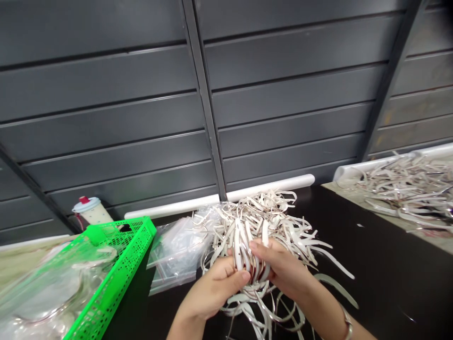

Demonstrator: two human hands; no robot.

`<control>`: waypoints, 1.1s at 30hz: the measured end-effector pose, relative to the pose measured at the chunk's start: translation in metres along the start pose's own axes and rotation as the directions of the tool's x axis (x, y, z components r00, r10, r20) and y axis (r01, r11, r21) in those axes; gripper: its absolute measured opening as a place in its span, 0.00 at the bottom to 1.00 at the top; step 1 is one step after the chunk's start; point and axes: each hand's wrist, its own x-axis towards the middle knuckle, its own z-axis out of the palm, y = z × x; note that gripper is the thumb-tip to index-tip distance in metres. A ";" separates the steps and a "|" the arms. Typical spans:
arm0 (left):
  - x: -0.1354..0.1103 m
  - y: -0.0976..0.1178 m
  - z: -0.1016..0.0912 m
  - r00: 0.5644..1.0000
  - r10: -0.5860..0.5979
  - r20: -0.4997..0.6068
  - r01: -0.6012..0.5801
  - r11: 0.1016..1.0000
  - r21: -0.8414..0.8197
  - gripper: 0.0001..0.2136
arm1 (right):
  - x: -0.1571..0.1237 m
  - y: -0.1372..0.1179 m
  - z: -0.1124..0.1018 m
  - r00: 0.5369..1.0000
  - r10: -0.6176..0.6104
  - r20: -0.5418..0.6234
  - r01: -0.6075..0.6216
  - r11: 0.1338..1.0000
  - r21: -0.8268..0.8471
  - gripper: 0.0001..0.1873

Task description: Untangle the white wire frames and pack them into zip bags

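Note:
A tangled heap of white curved plastic strips (pixel 269 222) lies on the dark table (pixel 382 274) in front of me. My left hand (pixel 212 288) and my right hand (pixel 283 269) are both closed on a small bunch of these strips (pixel 244 250), held upright between them just above the heap's near edge. The right thumb presses on the top of the bunch. A bracelet shows on my right wrist.
A green perforated basket (pixel 116 269) with clear plastic bags in it stands at the left. More clear bags (pixel 177 250) lie beside it. A white cup with a red lid (pixel 90 210) stands at the back left. A second strip heap (pixel 406 184) lies far right. Grey slatted wall behind.

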 end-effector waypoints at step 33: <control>-0.001 0.021 -0.017 0.879 0.243 -0.411 -0.299 0.951 -0.077 0.11 | -0.063 0.040 0.023 0.904 0.179 0.387 0.335 0.265 -0.904 0.05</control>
